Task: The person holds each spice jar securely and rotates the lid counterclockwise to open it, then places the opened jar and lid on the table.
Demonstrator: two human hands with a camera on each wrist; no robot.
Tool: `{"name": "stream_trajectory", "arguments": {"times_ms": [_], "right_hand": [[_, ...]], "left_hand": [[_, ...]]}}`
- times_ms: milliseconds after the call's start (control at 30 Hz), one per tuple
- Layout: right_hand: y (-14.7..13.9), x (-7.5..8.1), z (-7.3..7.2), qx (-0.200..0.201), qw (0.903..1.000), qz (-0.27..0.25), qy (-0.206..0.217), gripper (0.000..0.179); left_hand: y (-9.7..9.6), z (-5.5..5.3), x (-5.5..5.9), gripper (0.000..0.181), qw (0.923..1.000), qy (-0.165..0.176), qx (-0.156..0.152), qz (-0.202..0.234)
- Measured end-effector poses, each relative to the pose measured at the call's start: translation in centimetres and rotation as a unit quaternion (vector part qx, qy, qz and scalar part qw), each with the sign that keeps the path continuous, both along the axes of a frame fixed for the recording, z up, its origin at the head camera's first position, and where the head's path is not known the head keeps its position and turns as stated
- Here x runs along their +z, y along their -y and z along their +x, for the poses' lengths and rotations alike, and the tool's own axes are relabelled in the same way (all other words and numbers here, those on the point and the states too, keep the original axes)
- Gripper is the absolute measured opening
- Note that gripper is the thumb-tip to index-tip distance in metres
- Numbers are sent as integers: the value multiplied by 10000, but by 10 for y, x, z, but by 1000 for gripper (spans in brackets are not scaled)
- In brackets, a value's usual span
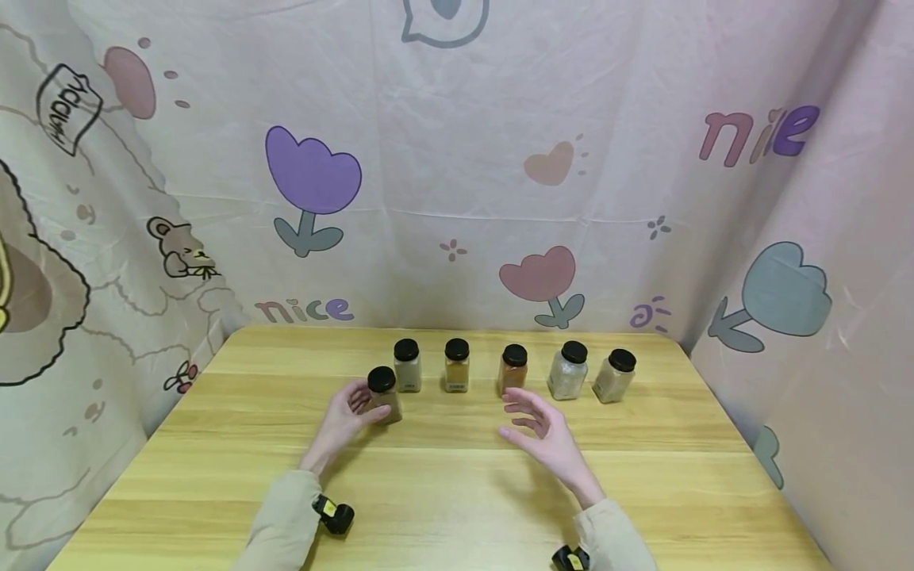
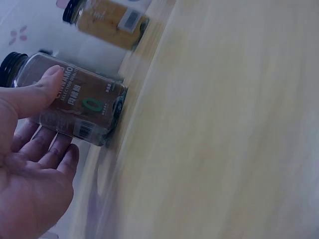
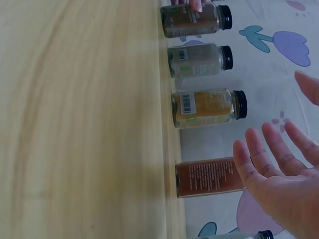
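My left hand (image 1: 344, 416) holds a black-lidded glass jar of brown powder (image 1: 386, 403), its label reading cinnamon in the left wrist view. The thumb lies across the label and the other fingers are around the far side. The cinnamon jar (image 2: 75, 99) stands upright at the left end of a row of jars. My right hand (image 1: 544, 434) hovers over the table with fingers loosely bent and nothing in them. Nearest to it is a jar of reddish-brown powder (image 1: 512, 371), just behind its fingertips. In the right wrist view the hand (image 3: 284, 174) partly hides that jar's top.
Behind the cinnamon jar stands a jar of pale grey powder (image 1: 408, 369), then a jar of yellow powder (image 1: 457, 369). To the right are a jar of white contents (image 1: 568, 374) and a jar of beige powder (image 1: 614, 379). A printed curtain (image 1: 443, 285) hangs behind the wooden table (image 1: 443, 492).
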State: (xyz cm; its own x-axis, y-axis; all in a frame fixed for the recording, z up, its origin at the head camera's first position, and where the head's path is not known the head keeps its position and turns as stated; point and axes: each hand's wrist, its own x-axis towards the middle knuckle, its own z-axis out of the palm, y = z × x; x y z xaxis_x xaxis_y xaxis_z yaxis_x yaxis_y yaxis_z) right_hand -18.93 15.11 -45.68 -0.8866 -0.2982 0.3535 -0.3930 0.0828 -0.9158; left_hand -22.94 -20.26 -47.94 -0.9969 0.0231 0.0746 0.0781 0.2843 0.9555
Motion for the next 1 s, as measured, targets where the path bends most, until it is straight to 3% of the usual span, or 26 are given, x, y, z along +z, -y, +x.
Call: {"name": "stream_trajectory", "arguments": {"times_ms": [267,600,1000], "right_hand": [[6,3,3,19,10000,-53,-18,55],[18,2,4,212,9996,-108,-165,54],[30,3,1,245,9988,-133,-396,53]], "left_hand": [[-21,7,0,57,9996,-55,-203,172],[-49,12,-2,58,9962,-262,-830,57],[-86,19,-4,55,9900,-457,-1337,29]]}}
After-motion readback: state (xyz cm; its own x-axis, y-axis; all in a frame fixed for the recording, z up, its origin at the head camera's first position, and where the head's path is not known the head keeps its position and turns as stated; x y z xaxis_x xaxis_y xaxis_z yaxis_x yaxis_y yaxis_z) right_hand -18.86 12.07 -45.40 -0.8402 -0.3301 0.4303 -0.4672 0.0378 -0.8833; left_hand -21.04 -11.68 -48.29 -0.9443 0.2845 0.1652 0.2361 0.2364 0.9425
